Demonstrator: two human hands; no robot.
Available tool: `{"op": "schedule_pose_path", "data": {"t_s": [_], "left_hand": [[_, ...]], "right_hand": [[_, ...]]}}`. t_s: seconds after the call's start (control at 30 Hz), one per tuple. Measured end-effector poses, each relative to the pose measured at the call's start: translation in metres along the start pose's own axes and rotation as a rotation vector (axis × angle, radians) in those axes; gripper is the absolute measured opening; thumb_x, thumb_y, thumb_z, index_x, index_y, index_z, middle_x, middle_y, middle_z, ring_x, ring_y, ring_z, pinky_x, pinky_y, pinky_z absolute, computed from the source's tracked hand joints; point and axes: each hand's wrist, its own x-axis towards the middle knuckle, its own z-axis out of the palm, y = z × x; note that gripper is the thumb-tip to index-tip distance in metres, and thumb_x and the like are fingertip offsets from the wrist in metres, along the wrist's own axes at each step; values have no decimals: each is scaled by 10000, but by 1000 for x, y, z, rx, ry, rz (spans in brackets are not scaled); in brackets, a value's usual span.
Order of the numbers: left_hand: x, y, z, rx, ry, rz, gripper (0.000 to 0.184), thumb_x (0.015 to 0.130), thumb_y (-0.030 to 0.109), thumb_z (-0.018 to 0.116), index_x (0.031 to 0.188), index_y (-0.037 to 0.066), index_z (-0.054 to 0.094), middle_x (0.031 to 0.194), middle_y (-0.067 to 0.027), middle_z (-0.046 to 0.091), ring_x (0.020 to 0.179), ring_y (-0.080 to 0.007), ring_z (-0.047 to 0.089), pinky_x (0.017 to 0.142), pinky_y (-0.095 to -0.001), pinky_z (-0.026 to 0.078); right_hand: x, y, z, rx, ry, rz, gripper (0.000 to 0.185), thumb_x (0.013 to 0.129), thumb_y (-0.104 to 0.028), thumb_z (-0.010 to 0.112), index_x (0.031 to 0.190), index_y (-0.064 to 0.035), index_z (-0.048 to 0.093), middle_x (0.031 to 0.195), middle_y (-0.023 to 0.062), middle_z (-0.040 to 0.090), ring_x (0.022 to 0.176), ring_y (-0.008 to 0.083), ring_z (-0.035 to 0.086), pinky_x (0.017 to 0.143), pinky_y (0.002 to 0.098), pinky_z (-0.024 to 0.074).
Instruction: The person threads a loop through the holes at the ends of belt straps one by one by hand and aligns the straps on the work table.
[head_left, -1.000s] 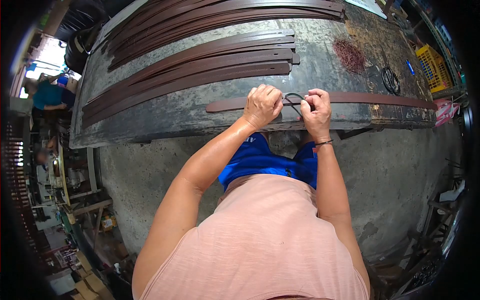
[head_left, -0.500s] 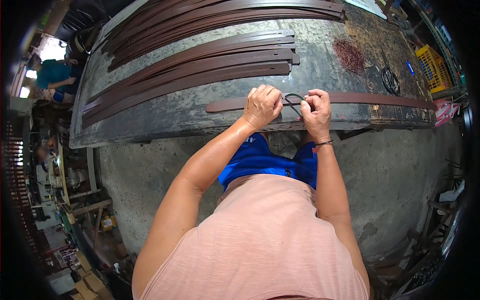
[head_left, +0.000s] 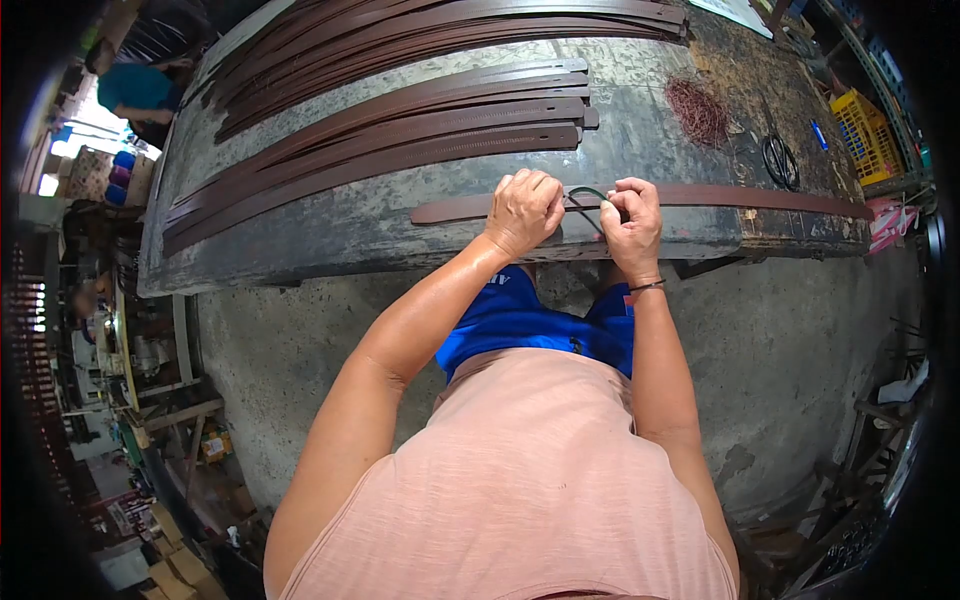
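Observation:
A long brown leather strap [head_left: 760,198] lies along the near edge of the worktable, passing under both my hands. My left hand [head_left: 525,212] is closed with curled fingers over the strap's left part; what its fingertips grip is hidden. Just to the right, my right hand [head_left: 632,222] is closed in a pinch, thumb against bent fingers. Between the two hands shows a thin dark loop [head_left: 586,192], greenish-black, crossing over the strap. Its right end meets my right fingertips. Whether it is a cord or a tool handle, I cannot tell.
Several brown straps [head_left: 420,125] lie stacked on the worktable [head_left: 370,215], with more behind. A tangle of reddish thread [head_left: 698,110], black-handled scissors [head_left: 780,162] and a blue pen [head_left: 820,135] are to the right. A yellow crate [head_left: 866,138] stands beyond. Another person [head_left: 135,90] is at far left.
My hands and the strap stay almost exactly where they were. The other person at far left has shifted and now leans closer to the table's corner.

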Motion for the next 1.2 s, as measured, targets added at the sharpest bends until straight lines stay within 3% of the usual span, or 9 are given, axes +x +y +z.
{"op": "schedule_pose_path", "data": {"t_s": [0.13, 1.2], "left_hand": [[0, 0, -1, 4, -25, -15, 99, 724, 90, 671, 786, 92, 594, 787, -42, 609, 788, -249, 600, 696, -368, 454], [1, 0, 0, -9, -3, 0, 95, 741, 94, 663, 795, 94, 585, 767, -50, 587, 763, -254, 591, 679, -369, 441]], "right_hand": [[-1, -4, -1, 79, 7, 103, 82, 757, -7, 677, 798, 9, 607, 1066, 122, 571, 886, 243, 619, 743, 331, 526], [-1, -1, -1, 27, -13, 14, 81, 772, -9, 669, 814, 6, 602, 1080, 129, 562, 908, 249, 612, 770, 337, 522]]}}
